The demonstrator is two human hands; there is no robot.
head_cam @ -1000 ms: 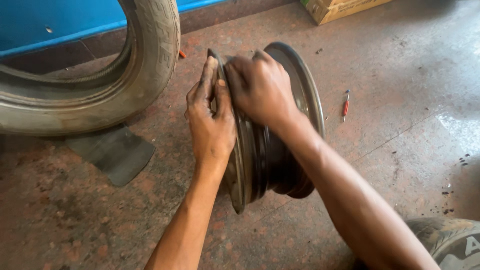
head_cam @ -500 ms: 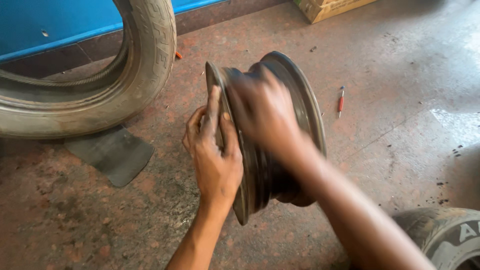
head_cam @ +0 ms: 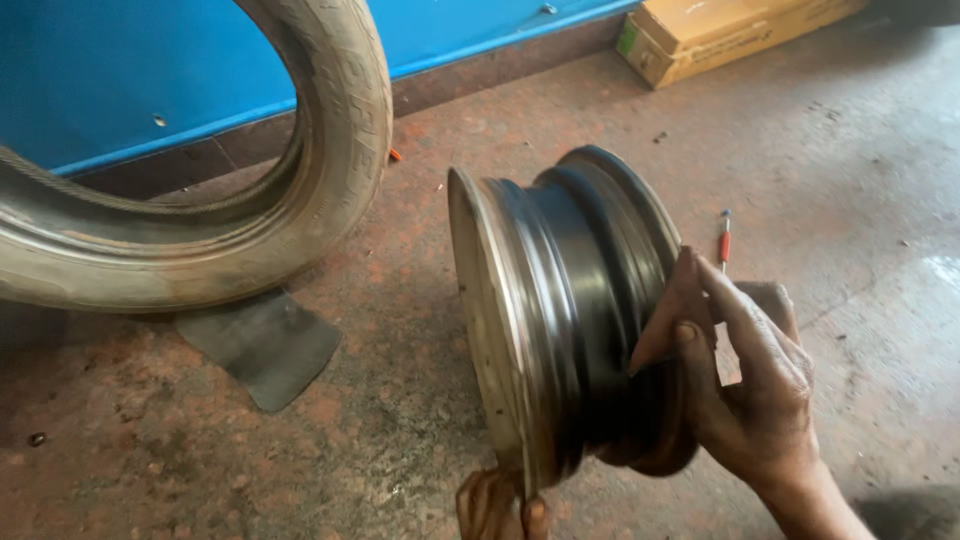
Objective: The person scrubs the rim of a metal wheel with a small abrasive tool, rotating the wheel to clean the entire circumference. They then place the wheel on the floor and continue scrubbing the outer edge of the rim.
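Since the earlier frames both hands have dropped from the top of the steel wheel rim (head_cam: 560,320) to its lower edges, and the view has drawn nearer. The rim stands upright on its edge on the stained concrete floor (head_cam: 850,170), at the centre of the view. The right hand (head_cam: 745,385), at 4 o'clock of the rim, is curled round the far flange, thumb on the barrel, fingers partly behind the metal. The left hand (head_cam: 495,505), at 6 o'clock, pinches the bottom of the near flange; only its fingertips show. The rim looks heavy, rigid and greasy, prone to roll; the flanges seem the surest hold. A worn tyre (head_cam: 330,170) leans at 10 o'clock against the blue wall (head_cam: 90,70), a black rubber flap (head_cam: 265,345) beneath it. A red screwdriver (head_cam: 724,240) lies at 2 o'clock, a cardboard box (head_cam: 720,30) farther off at 1 o'clock.
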